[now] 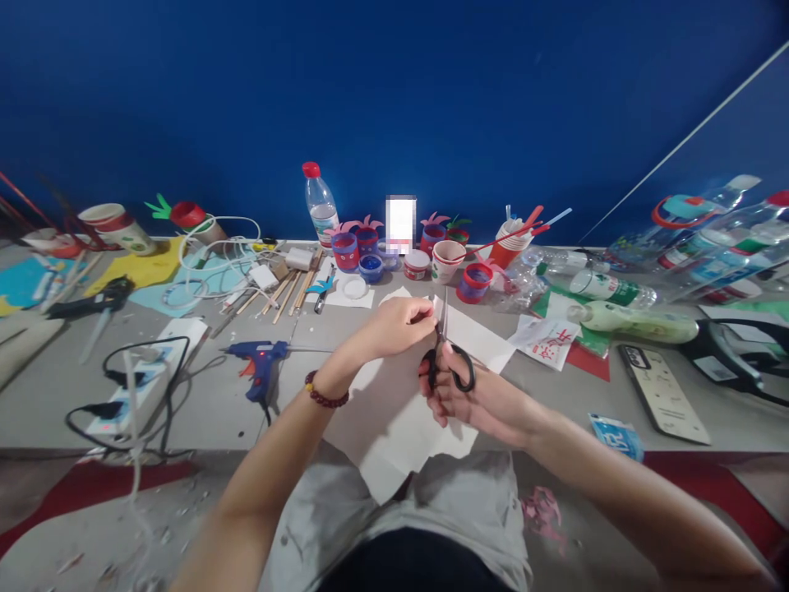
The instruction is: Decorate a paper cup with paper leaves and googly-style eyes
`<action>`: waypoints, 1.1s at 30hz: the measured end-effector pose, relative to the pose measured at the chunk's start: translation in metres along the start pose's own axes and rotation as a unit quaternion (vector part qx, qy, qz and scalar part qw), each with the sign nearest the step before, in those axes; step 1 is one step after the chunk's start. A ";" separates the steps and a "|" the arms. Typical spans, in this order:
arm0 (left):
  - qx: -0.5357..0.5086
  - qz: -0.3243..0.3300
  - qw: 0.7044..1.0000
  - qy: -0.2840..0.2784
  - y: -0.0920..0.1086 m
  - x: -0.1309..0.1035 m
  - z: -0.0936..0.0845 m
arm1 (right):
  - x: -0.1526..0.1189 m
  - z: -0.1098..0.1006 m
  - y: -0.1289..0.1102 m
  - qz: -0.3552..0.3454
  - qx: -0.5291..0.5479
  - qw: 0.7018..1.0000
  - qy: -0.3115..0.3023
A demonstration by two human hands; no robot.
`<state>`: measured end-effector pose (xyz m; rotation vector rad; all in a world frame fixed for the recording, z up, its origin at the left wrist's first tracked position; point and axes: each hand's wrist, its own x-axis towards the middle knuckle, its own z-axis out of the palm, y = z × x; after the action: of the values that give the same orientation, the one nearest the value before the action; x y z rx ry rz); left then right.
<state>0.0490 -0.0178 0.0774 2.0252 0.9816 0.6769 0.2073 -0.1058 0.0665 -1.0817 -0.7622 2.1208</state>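
Observation:
My right hand [477, 395] holds black-handled scissors [463, 367] by the loops, with the blades pointing away from me. Just left of the blades, my left hand [400, 325] is closed, its fingertips pinched; what they hold is too small to make out. Beneath both hands lies a large white sheet of paper [385, 411], which hangs over the table's front edge. A second white paper piece [484, 341] lies to the right of the blades.
A blue glue gun [262, 362] and a power strip [148, 374] lie left. Painted cups [345, 252] and a bottle [320, 205] stand behind. Plastic bottles [613, 288], a phone [664, 395] and a blue packet [616, 436] are at right.

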 end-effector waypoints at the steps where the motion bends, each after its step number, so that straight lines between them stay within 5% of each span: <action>1: 0.008 -0.006 1.000 -0.015 0.000 0.000 -0.003 | 0.000 0.002 -0.001 0.003 -0.013 1.000 -0.002; 11: -0.107 -0.111 0.982 -0.111 -0.022 -0.004 0.005 | 0.028 -0.036 0.034 -0.059 -0.191 0.977 0.076; 24: -0.208 -0.218 0.954 0.006 -0.045 -0.006 0.054 | 0.045 -0.057 0.053 -0.056 -0.167 0.975 0.132; 33: -0.182 -0.158 0.968 0.065 -0.051 -0.012 0.071 | 0.045 -0.056 0.051 -0.050 -0.182 0.972 0.142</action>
<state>0.0721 -0.0362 -0.0058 1.4810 1.1321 0.7591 0.2200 -0.0932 -0.0193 -1.4673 -1.0632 1.7283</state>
